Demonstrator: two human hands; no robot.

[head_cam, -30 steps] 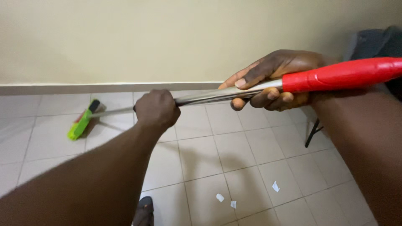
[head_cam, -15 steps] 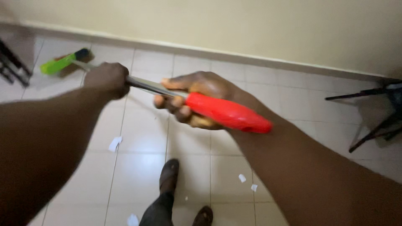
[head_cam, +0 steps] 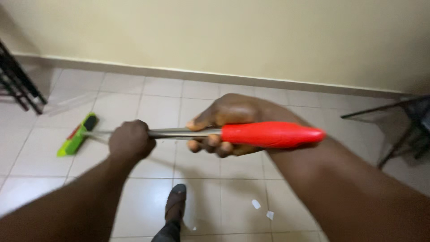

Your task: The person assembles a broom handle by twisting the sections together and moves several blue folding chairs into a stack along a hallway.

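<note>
I hold a broom with a silver metal pole [head_cam: 172, 132] and a red handle grip [head_cam: 273, 134]. My left hand [head_cam: 130, 141] is closed around the pole lower down. My right hand [head_cam: 230, 123] wraps the pole where it meets the red grip. The broom's green head [head_cam: 77, 136] rests on the pale tiled floor [head_cam: 148, 96] at the left, out beyond my left hand.
Small white paper scraps [head_cam: 256, 204] lie on the tiles near my sandalled foot [head_cam: 174, 206]. Black metal legs [head_cam: 20, 85] stand at the far left, and a dark chair frame [head_cam: 398, 130] at the right. A cream wall with a skirting tile runs across the back.
The broom head has swept from near the wall at the upper left back toward me along the floor. The view has shifted, and both hands kept their hold on the pole.
</note>
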